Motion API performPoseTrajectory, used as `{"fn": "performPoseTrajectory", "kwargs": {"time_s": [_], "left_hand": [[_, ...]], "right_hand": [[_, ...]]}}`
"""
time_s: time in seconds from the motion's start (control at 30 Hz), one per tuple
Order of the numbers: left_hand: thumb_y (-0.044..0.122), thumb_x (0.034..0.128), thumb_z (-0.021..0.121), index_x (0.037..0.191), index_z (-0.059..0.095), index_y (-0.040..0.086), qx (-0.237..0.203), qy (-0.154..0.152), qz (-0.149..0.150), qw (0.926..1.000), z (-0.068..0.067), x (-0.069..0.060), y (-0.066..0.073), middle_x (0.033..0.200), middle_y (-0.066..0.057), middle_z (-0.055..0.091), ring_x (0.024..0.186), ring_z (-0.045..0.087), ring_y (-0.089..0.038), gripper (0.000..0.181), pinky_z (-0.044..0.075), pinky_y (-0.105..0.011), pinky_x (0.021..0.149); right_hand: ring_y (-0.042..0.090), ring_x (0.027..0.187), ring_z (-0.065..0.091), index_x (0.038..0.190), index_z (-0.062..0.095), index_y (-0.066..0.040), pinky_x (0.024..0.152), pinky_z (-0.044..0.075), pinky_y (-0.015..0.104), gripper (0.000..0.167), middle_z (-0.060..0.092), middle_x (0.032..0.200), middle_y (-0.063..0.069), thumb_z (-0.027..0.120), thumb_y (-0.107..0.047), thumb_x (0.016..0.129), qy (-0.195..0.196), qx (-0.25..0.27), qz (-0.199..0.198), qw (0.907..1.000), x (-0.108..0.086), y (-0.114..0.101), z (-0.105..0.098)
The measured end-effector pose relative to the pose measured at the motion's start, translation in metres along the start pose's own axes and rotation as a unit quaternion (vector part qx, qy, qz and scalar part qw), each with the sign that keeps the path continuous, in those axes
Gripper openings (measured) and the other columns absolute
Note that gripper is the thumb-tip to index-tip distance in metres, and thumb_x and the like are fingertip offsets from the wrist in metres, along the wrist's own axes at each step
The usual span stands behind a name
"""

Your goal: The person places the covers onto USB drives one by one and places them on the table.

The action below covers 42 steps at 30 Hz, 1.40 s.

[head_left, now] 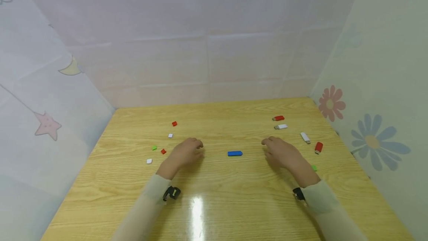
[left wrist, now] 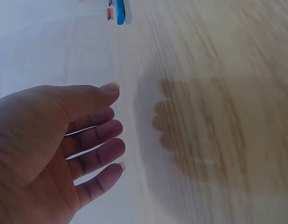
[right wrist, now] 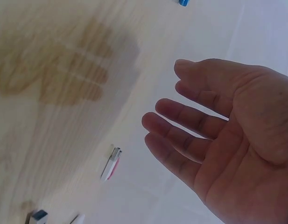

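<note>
A blue stick-shaped piece (head_left: 235, 153) lies on the wooden table between the two hands; its blue shape (left wrist: 120, 11) also shows at the top of the left wrist view. My left hand (head_left: 185, 154) hovers left of it, fingers loosely bent and holding nothing; in its wrist view the hand (left wrist: 64, 144) has thumb and fingers apart. To the right of the blue piece, my right hand (head_left: 282, 154) is above the table, empty, its fingers (right wrist: 181, 116) relaxed and spread. Both hands cast shadows on the wood.
Left on the table are small red (head_left: 174, 124), white (head_left: 170, 135) and green (head_left: 154, 147) caps. At the right lie red (head_left: 279, 118) and white (head_left: 281, 126) USB sticks, with a green piece (head_left: 314, 168) partly behind my right forearm. Patterned sheets (head_left: 207, 62) surround the table.
</note>
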<state>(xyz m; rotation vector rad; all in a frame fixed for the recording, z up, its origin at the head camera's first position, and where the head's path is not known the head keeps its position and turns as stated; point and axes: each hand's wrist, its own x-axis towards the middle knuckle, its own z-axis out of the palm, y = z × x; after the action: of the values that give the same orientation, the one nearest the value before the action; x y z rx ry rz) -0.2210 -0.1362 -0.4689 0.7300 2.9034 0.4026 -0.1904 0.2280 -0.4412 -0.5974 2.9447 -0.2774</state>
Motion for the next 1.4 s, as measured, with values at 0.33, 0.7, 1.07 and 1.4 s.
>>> {"fn": "performPoseTrajectory", "kwargs": {"time_s": [0.33,0.7,1.07,1.4], "left_hand": [[0.023,0.0955,0.073,0.119,0.069,0.007,-0.01,0.015,-0.03,0.9994,-0.01,-0.016,-0.011,0.116,-0.007,0.067,0.11,0.063,-0.025,0.029,0.055,-0.04,0.091],[0.019,0.094,0.074,0.119,0.068,0.002,-0.007,0.042,-0.024,0.9988,-0.018,-0.033,-0.035,0.118,-0.012,0.066,0.11,0.063,-0.03,0.031,0.054,-0.044,0.094],[0.02,0.096,0.072,0.121,0.068,0.002,-0.018,0.042,-0.047,0.9979,-0.022,-0.042,-0.052,0.122,-0.013,0.066,0.115,0.06,-0.033,0.031,0.053,-0.047,0.094],[0.021,0.0969,0.07,0.12,0.067,0.001,-0.025,0.042,-0.064,0.9967,-0.028,-0.051,-0.067,0.126,-0.017,0.064,0.123,0.054,-0.038,0.03,0.049,-0.05,0.1]], "right_hand": [[0.042,0.11,0.062,0.126,0.06,0.006,0.089,0.054,0.052,0.036,0.063,0.121,0.024,0.07,-0.009,0.094,0.012,0.003,-0.007,0.9999,-0.015,0.016,-0.007],[0.044,0.109,0.06,0.124,0.061,0.007,0.087,0.053,0.055,0.037,0.062,0.119,0.026,0.071,-0.011,0.093,0.01,0.009,0.021,0.9997,-0.041,0.036,-0.01],[0.045,0.105,0.062,0.121,0.063,0.006,0.085,0.053,0.056,0.036,0.064,0.116,0.025,0.071,-0.012,0.091,0.013,0.023,0.022,0.9994,-0.055,0.043,-0.007],[0.043,0.1,0.063,0.115,0.065,0.008,0.084,0.053,0.056,0.034,0.066,0.108,0.023,0.073,-0.012,0.088,0.029,-0.001,0.02,0.9994,-0.069,0.055,-0.003]]}}
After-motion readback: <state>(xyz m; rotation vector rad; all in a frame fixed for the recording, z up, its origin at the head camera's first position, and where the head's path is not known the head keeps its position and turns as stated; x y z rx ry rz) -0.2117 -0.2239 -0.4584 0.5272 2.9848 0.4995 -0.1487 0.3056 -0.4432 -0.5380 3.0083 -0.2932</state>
